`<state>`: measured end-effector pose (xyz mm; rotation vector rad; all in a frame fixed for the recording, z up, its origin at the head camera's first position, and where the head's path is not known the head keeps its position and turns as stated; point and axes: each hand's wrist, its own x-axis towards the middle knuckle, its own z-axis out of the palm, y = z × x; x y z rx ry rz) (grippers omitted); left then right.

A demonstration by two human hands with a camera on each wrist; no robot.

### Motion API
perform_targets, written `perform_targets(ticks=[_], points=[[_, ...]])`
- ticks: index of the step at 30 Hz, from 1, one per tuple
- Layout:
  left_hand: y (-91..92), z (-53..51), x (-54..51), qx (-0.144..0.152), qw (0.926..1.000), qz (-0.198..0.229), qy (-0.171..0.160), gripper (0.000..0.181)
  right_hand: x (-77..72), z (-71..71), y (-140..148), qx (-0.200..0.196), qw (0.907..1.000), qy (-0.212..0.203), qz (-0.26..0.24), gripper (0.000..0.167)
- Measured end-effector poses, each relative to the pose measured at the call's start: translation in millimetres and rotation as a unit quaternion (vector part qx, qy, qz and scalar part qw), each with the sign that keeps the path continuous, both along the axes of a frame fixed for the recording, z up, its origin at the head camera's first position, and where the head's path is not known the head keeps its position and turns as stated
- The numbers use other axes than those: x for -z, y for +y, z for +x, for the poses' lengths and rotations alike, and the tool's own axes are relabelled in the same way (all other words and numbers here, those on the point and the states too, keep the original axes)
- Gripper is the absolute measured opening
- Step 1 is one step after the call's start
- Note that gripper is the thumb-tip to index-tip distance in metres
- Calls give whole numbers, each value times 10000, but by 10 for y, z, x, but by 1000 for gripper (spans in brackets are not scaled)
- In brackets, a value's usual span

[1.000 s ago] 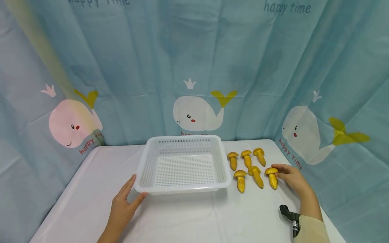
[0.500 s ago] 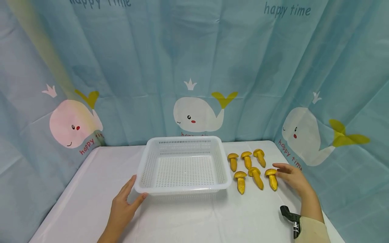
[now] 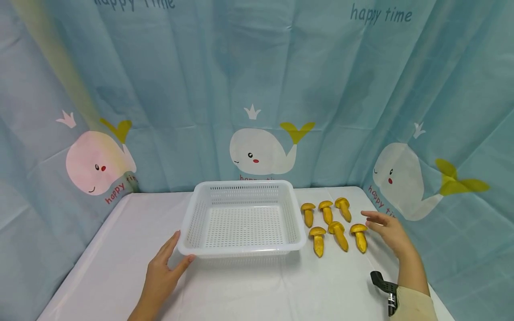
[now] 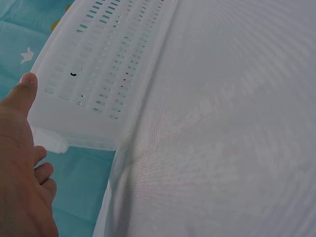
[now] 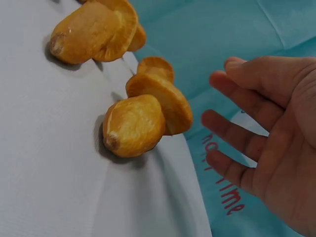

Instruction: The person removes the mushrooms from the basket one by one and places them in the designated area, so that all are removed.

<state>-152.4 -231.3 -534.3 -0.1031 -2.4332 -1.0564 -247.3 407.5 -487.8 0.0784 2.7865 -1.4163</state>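
Observation:
A white perforated plastic basket stands on the table, with no contents in it. At its near left corner, my left hand touches the rim with thumb and fingers spread; the left wrist view shows the thumb against the basket's edge. Several yellow mushrooms lie in two rows right of the basket. The nearest one to my right hand is the front-right mushroom. In the right wrist view the hand is held apart from that mushroom, fingers loosely bent, holding nothing.
A black device sits by the right sleeve. Blue curtains with whale prints enclose the back and sides of the white-covered table.
My right hand has come away from the front-right mushroom, lifting slightly up and to the right. That mushroom stays on the table. The left hand keeps its place at the basket.

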Motion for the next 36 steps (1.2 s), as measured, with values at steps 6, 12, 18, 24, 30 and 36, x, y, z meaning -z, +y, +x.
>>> perform_targets(ticks=[6, 12, 18, 24, 30, 36], points=[[5, -1, -12, 22, 9998, -17, 194, 89, -93, 4, -27, -57, 9994, 331, 26, 51], [-2, -14, -9, 63, 9995, -22, 324, 89, -204, 31, -80, -55, 9987, 499, 72, 53], [-17, 1, 2, 31, 9999, 13, 131, 89, -300, 55, -168, -123, 9975, 665, 189, 54], [-36, 19, 6, -7, 9999, 126, 43, 75, -406, 87, -265, -216, 9966, 740, 283, 53], [-36, 13, -20, -57, 9998, 185, 73, 70, -530, 131, -389, -270, 9904, 1266, 491, 46], [-25, 9, -37, -87, 9997, 196, 110, 71, -674, 178, -570, -301, 9857, 1589, 480, 45]])
